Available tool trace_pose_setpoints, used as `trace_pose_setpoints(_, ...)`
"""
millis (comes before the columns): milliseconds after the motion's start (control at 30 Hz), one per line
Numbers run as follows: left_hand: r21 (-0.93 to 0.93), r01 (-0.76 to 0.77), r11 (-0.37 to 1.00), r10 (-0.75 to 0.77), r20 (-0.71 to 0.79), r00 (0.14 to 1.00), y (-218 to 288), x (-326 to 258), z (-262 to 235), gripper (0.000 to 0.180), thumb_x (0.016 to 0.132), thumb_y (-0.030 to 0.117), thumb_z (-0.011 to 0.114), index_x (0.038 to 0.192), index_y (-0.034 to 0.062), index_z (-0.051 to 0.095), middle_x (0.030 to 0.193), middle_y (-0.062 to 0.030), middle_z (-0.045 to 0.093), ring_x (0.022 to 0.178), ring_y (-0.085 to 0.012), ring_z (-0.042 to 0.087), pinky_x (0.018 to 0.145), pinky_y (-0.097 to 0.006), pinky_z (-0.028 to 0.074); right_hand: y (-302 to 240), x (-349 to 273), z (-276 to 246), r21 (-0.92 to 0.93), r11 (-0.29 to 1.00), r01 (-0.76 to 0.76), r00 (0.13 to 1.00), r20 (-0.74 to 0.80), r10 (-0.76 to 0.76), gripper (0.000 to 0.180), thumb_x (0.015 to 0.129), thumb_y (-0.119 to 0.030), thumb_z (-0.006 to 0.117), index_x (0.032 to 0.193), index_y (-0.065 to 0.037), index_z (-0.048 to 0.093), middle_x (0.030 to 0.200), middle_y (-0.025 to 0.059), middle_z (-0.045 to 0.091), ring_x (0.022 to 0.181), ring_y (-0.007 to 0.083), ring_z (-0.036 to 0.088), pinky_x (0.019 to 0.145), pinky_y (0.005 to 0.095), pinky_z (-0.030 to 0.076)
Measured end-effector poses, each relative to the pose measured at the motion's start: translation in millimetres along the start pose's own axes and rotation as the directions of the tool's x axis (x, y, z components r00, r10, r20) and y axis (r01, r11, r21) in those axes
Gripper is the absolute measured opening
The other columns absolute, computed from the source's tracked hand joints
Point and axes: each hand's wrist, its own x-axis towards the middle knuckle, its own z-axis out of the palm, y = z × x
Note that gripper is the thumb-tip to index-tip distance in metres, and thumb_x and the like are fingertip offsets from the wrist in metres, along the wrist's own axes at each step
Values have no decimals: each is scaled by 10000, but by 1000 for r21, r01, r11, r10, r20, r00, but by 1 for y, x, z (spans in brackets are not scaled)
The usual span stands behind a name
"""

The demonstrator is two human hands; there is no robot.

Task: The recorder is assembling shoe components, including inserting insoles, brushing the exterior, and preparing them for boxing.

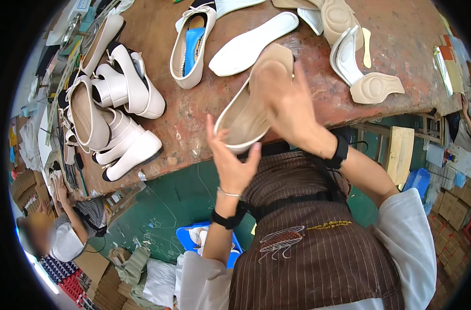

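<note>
Near the table's front edge, my left hand (233, 163) is closed around one end of a pale ballet flat (226, 135), with its opening facing up and the thumb and fingers on opposite sides. A beige insole (278, 53) lies along the shoe's opening, and its wide end sticks out at the far end. My right hand (289, 106) is on this insole and appears to grip it, though its fingers are blurred by motion. The shoe's far end is hidden by the insole and the right hand. Just beyond lies a white insole (253, 44).
Several pale shoes (124, 103) are heaped at the table's left. Another flat (189, 51) with a blue piece inside stands farther back. More beige insoles (376, 88) and a small flat stick (366, 47) lie right. A blue bin (182, 238) is below; another person (70, 232) works at left.
</note>
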Motion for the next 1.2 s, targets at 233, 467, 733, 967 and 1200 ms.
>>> trace_pose_setpoints(233, 333, -1, 943, -153, 437, 887, 66, -2, 20, 499, 685, 187, 774, 1110, -3, 593, 1353, -135, 449, 892, -373, 563, 734, -435, 519, 7, 29, -34, 435, 823, -366, 918, 315, 242, 420, 758, -78, 619, 1157, 27, 545, 1224, 254, 546, 1083, 403, 571, 1069, 513, 315)
trace_pose_setpoints(467, 427, -173, 888, -77, 508, 858, 63, 5, 33, 532, 616, 177, 788, 1094, 12, 623, 1170, -138, 588, 794, -341, 607, 623, -386, 550, 1, -38, -5, 11, 1000, 4, 998, 64, -5, 327, 756, -30, 553, 1067, 71, 541, 1145, 258, 591, 1048, 362, 606, 1116, 502, 248)
trace_pose_setpoints(733, 419, -139, 898, -127, 547, 827, 58, 8, 31, 491, 643, 188, 783, 1079, 14, 637, 1218, -141, 581, 824, -339, 618, 640, -384, 552, 2, -34, 17, -217, 972, 89, 996, 32, -84, 256, 791, -57, 519, 1007, 68, 573, 980, 179, 637, 999, 271, 620, 1137, 479, 210)
trace_pose_setpoints(967, 404, -154, 901, -78, 503, 861, 58, 14, 25, 442, 649, 212, 780, 1034, 29, 664, 1171, -106, 613, 822, -327, 617, 613, -386, 537, 6, 12, 13, -132, 991, 14, 968, 250, 20, 301, 785, -54, 492, 1054, 65, 556, 1041, 220, 577, 1034, 340, 571, 1124, 458, 239)
trace_pose_setpoints(1200, 366, -142, 920, -64, 497, 865, 60, 11, 29, 403, 648, 212, 763, 1001, 52, 654, 1044, -92, 635, 808, -333, 613, 646, -415, 527, 14, -3, 28, -142, 989, 42, 975, 223, -9, 497, 808, -121, 477, 1250, 107, 483, 1225, 224, 566, 1252, 287, 481, 1134, 521, 155)
